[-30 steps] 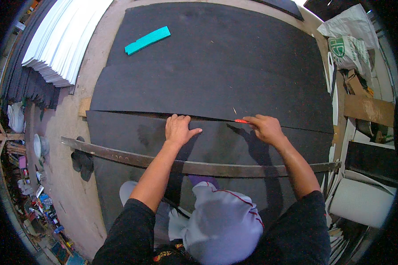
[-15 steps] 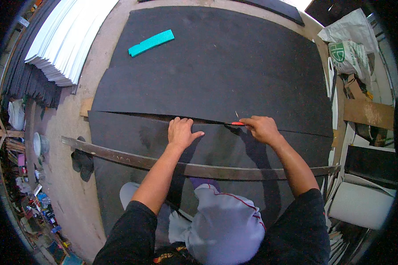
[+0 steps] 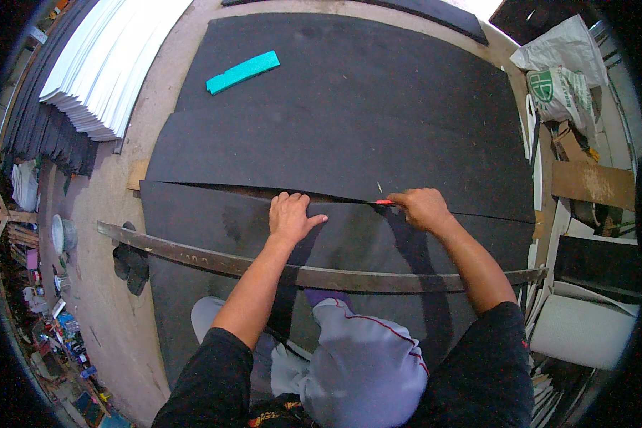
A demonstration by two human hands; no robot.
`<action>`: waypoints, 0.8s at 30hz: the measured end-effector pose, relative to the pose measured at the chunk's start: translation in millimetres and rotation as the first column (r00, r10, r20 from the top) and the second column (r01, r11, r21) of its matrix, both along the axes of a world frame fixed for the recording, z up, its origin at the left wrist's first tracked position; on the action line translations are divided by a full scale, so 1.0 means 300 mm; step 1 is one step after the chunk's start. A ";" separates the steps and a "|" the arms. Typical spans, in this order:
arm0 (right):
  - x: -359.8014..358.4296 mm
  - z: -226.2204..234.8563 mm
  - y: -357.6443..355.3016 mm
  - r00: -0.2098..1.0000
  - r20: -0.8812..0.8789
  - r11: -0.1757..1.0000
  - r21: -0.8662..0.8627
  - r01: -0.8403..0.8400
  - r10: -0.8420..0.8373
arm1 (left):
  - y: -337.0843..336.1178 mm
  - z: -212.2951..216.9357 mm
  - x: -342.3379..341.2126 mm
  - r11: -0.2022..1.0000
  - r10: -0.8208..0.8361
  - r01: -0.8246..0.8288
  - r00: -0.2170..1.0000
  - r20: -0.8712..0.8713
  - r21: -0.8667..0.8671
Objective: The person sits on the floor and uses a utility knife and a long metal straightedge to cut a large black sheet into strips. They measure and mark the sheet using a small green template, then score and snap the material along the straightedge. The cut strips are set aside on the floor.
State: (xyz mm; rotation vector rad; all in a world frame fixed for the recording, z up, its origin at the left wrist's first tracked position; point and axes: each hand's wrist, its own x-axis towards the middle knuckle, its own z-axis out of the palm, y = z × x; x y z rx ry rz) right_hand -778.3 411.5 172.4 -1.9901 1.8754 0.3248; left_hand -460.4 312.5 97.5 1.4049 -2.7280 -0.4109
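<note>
We hold small red tool (image 3: 385, 202) in our right hand (image 3: 421, 208), fingers clamped on it. Tool's tip is at gap between near black sheet (image 3: 357, 235) and far black sheet (image 3: 321, 128), where gap gets thin. We rest left hand (image 3: 290, 217) on near black sheet: thumb apart, other fingers close together at gap. Long flat bar (image 3: 357, 279) lies across, closer to us. Teal strip (image 3: 243, 72) lies on far black sheet. White sheets (image 3: 114, 64) lie piled at left.

The red cutter (image 3: 384, 202) pokes leftward from my right fingers (image 3: 401, 199), its tip at the long slit (image 3: 257, 190) across the flat black sheet (image 3: 321, 153), gaping near my left fingers (image 3: 284, 197).
</note>
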 end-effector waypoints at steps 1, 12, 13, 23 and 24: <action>-0.012 0.007 0.002 1.000 -0.024 1.000 0.022 -0.003 0.004 | 0.001 0.000 0.000 1.000 0.000 0.000 1.000 -0.013 -0.004; -0.243 0.017 0.153 0.975 -0.221 0.996 0.093 0.001 0.020 | 0.006 0.014 0.016 1.000 0.003 -0.002 1.000 -0.031 0.030; -0.269 0.029 0.172 0.965 -0.261 0.994 0.113 0.006 0.023 | 0.004 0.023 0.016 0.999 0.006 -0.005 1.000 -0.026 0.040; -0.567 0.043 0.397 0.939 -0.046 0.919 -0.228 0.322 -0.341 | -0.041 0.050 -0.017 0.986 0.000 -0.014 0.996 0.085 0.164; -0.574 0.021 0.396 0.926 -0.017 0.899 -0.248 0.362 -0.377 | -0.045 0.043 -0.027 0.987 -0.005 -0.011 0.995 0.099 0.157</action>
